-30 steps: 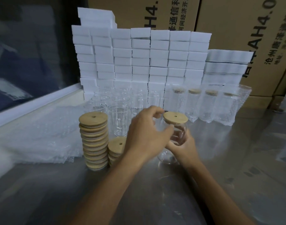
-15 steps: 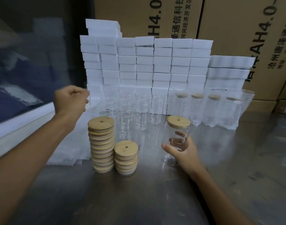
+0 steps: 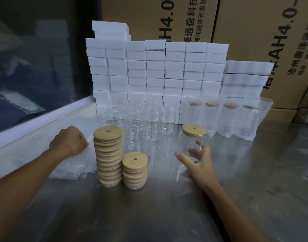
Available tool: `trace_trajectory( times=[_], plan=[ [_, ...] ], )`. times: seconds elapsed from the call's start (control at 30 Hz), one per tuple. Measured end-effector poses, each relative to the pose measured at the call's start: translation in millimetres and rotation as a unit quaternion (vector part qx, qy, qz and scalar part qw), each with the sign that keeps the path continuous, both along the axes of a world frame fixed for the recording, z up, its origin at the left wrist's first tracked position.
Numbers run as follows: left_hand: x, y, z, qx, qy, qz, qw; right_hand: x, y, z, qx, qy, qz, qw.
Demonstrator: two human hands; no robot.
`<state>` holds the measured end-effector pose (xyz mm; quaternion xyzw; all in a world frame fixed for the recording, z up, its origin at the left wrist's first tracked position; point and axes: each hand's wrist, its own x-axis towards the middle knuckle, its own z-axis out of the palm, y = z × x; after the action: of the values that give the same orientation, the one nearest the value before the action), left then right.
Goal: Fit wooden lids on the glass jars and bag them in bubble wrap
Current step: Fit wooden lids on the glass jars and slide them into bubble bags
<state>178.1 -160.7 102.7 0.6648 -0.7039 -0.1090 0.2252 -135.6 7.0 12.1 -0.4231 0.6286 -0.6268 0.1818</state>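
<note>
At centre right of the frame, the right hand (image 3: 201, 164) cups a lidded glass jar (image 3: 190, 151) standing on the counter (image 3: 167, 212), fingers (image 3: 193, 151) spread to steady it, while the left hand (image 3: 69, 143), fingers curled, grips the bubble wrap (image 3: 69, 165) at left, likely to bag it.

lids (image 3: 108, 134): tan wood | jars (image 3: 133, 135): clear | foam blocks (image 3: 155, 67): white | boxes (image 3: 254, 23): brown, black print

Lidded glass jar (image 3: 188, 151) upright, centre-right, round wooden lid (image 3: 194, 130) seated. Two stacks of lids (image 3: 108, 156) left of it. Open jars (image 3: 133, 135) clustered behind. Bubble wrap bags (image 3: 69, 165) flat, far left. Wrapped jars (image 3: 230, 119), apparently four, far right.
</note>
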Motion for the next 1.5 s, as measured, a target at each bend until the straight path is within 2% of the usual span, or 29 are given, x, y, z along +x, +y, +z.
trace_trajectory(
  times=[0.07, 0.13, 0.27, 0.4, 0.5, 0.63, 0.77, 0.93, 1.07, 1.2, 1.3, 1.4, 1.43, 1.5],
  plan=[
    [-1, 1, 1, -0.014, -0.010, 0.008, 1.000, -1, -1, -2, 0.010, 0.016, -0.012, 1.000],
    [-3, 2, 3, -0.049, 0.015, 0.031, 0.998, -3, -3, -4, 0.020, 0.027, -0.022, 0.999],
    [-10, 9, 20, -0.176, 0.146, 0.086, 0.970, -7, -5, -7, 0.034, 0.048, -0.062, 0.996],
    [-20, 17, 52, -0.259, 0.247, 0.054, 0.932, -7, -4, -4, -0.008, 0.091, -0.149, 0.985],
    [-36, 29, 73, -0.327, 0.282, 0.007, 0.902, -3, -1, 5, -0.082, 0.097, -0.208, 0.970],
    [-66, 53, 87, -0.428, 0.245, -0.134, 0.859, 7, 3, 20, -0.175, 0.090, -0.236, 0.952],
    [-96, 76, 89, -0.464, 0.217, -0.228, 0.828, 12, 4, 26, -0.207, 0.124, -0.236, 0.941],
    [-133, 100, 62, -0.423, 0.168, -0.296, 0.840, 14, 8, 28, -0.217, 0.105, -0.174, 0.955],
    [-152, 109, 27, -0.395, 0.037, -0.361, 0.844, 17, 7, 26, -0.202, 0.084, -0.109, 0.970],
    [-158, 108, -3, -0.339, -0.081, -0.394, 0.850, 13, 2, 24, -0.201, 0.050, -0.122, 0.971],
    [-162, 104, -12, -0.239, -0.114, -0.386, 0.884, 12, 0, 22, -0.199, 0.098, -0.170, 0.960],
    [-170, 103, -12, -0.140, -0.050, -0.375, 0.915, 13, 2, 23, -0.204, 0.128, -0.201, 0.950],
    [-173, 103, -13, -0.118, -0.002, -0.376, 0.919, 13, 3, 24, -0.207, 0.140, -0.211, 0.945],
    [-181, 107, -12, -0.071, 0.149, -0.368, 0.915, 12, 4, 25, -0.212, 0.182, -0.225, 0.933]
  ],
)
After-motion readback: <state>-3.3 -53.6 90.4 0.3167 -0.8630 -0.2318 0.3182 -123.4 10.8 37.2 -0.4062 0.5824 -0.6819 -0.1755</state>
